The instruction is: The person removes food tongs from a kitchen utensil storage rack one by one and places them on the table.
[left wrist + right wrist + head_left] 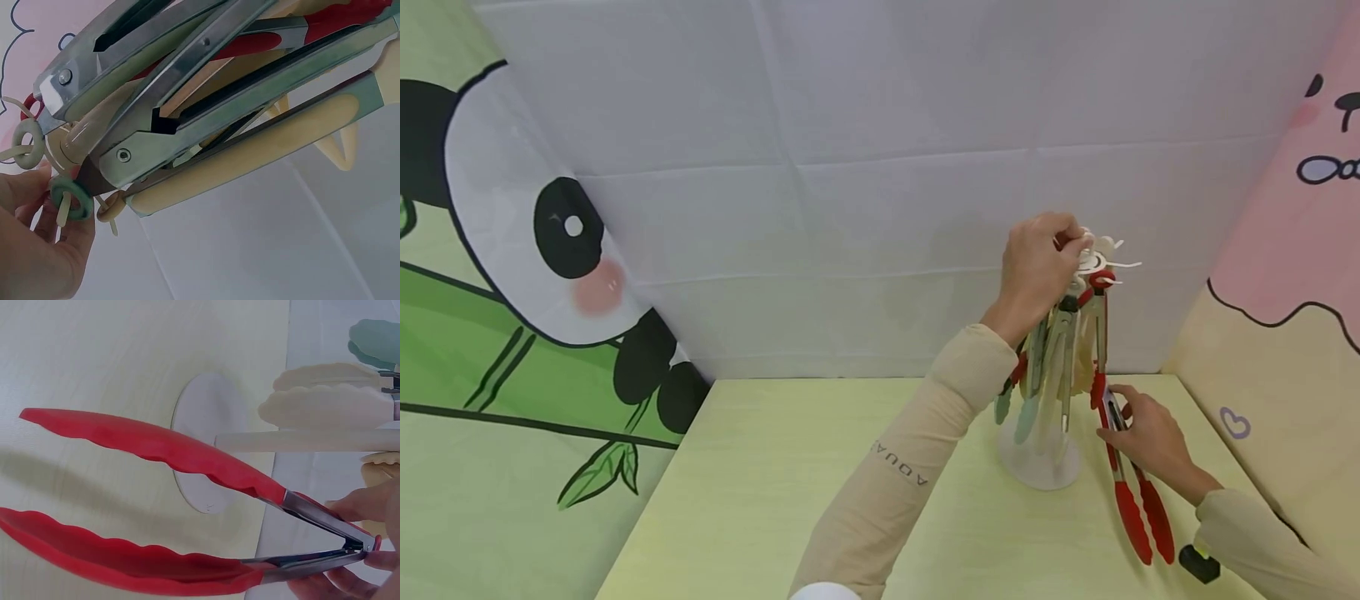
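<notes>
At the top of a white hanging stand (pixel 1093 265), my left hand (pixel 1036 262) pinches the hub with its fingertips. Several tongs with steel arms (pixel 187 134) hang by ring ends from the stand's hooks, among them a green ring (pixel 72 199) close beside the left fingers. Another red pair (pixel 1101 325) hangs on the right side of the stand. My right hand (pixel 1153 435) holds red-tipped tongs (pixel 147 440) near their hinge end. Their scalloped tips are spread apart and point down toward the table, right of the stand's round base (pixel 1039 473).
The stand is on a pale yellow table (pixel 775 483), near its back right. A small black block (pixel 1199 564) with a yellow part lies by the right sleeve. A white cloth (pixel 850 250) rises behind the table, with printed cloths at both sides.
</notes>
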The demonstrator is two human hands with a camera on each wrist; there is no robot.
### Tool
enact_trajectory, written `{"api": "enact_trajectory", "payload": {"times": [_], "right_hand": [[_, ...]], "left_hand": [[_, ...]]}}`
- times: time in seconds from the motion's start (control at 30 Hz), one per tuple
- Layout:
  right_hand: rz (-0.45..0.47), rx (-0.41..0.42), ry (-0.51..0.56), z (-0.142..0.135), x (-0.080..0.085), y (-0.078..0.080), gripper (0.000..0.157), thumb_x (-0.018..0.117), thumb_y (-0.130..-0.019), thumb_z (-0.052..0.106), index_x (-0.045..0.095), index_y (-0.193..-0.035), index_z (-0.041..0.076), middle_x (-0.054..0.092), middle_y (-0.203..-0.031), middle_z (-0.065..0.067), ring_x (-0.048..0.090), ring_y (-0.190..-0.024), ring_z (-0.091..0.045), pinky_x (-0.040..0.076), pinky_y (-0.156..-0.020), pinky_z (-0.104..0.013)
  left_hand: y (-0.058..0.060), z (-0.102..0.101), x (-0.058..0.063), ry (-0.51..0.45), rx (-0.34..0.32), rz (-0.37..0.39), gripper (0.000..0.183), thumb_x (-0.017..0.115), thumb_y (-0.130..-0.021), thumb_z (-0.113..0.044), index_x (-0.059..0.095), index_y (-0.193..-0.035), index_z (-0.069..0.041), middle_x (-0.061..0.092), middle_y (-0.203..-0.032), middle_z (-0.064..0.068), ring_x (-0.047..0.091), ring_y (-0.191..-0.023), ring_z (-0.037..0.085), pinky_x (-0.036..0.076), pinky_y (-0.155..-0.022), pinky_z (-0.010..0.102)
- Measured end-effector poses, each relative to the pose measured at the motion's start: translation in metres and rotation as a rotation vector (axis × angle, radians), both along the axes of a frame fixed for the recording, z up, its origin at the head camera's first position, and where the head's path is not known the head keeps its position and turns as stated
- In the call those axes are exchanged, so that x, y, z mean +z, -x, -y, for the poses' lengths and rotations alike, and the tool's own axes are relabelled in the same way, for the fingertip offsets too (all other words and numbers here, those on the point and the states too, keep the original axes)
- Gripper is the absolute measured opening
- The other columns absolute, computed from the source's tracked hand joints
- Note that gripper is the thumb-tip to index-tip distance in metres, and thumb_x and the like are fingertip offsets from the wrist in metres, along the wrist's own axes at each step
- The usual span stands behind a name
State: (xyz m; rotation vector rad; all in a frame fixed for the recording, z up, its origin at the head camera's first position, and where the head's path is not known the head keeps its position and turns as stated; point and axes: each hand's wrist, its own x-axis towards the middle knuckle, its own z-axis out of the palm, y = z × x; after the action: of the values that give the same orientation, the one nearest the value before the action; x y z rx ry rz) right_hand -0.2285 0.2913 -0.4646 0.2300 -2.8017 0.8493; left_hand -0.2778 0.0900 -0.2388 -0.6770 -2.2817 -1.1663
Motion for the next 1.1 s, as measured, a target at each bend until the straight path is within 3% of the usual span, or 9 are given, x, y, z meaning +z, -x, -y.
{"api": "enact_trajectory", "payload": {"times": [0.83,1.1], "right_hand": [[0.105,0.017,0.001,0.000,-0.015,0.001,0.066,0.075,-0.074,0.013,0.042,-0.127,-0.010,0.057,-0.084,-0.020,0.053,-0.064,-0.022,0.043,-0.047,-0.033],[0.121,0.029,-0.010,0.001,-0.023,0.001,0.065,0.075,-0.073,0.011,0.044,-0.125,-0.012,0.057,-0.079,-0.016,0.051,-0.060,-0.020,0.041,-0.046,-0.032]], "left_hand": [[0.001,0.000,0.001,-0.006,-0.008,0.020,0.016,0.066,-0.089,-0.016,0.064,-0.074,-0.010,0.063,-0.079,-0.005,0.051,-0.067,0.002,0.038,-0.056,0.012],[0.001,-0.001,0.001,0.008,-0.005,0.012,0.017,0.067,-0.089,-0.017,0.063,-0.074,-0.010,0.063,-0.080,-0.005,0.051,-0.068,0.003,0.038,-0.057,0.011]]}}
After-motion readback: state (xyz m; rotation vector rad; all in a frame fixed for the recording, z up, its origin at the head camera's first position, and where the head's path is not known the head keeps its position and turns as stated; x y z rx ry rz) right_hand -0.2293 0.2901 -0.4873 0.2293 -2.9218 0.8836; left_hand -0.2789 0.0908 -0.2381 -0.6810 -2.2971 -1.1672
